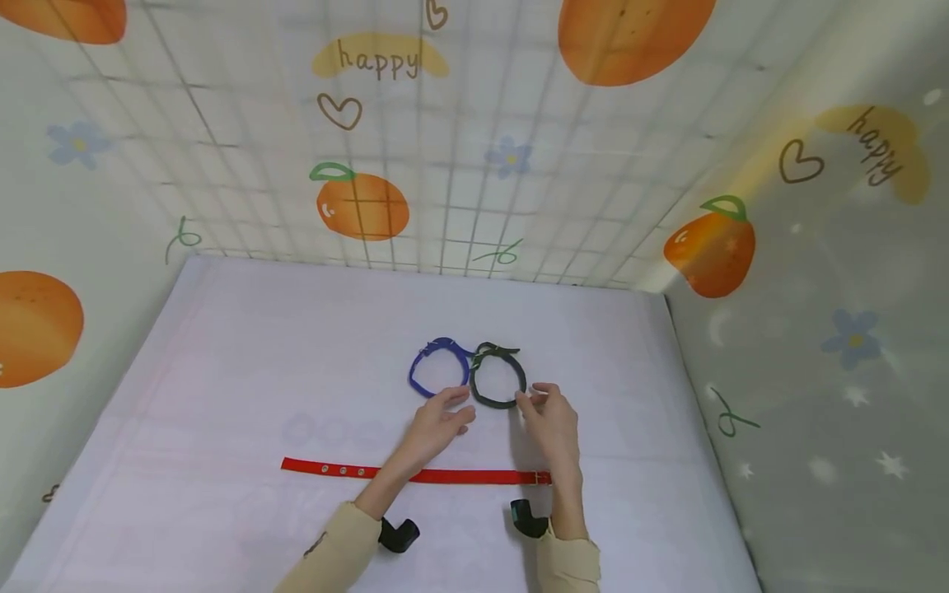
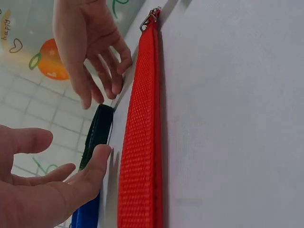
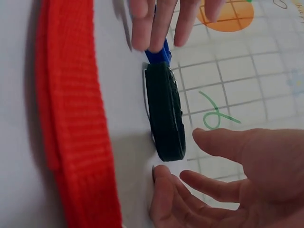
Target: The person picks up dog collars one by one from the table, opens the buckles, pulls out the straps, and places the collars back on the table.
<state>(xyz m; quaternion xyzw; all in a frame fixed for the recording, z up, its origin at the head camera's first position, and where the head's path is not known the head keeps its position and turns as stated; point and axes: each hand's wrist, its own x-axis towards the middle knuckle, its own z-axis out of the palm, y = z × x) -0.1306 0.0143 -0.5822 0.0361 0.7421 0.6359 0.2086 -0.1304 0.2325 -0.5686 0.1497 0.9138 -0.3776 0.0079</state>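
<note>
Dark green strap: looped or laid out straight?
Looped. In the head view, the dark green strap curves into a ring, its tail jutting out at the top. Whether it is fastened: cannot tell, too small.

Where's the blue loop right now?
In the head view, the blue loop lies near the middle, just left of the dark green loop and just beyond the left hand.

Left loop [image 1: 443, 341] beside right loop [image 1: 495, 403] on the table [image 1: 222, 371], straight strap [image 1: 474, 477] before them
</note>
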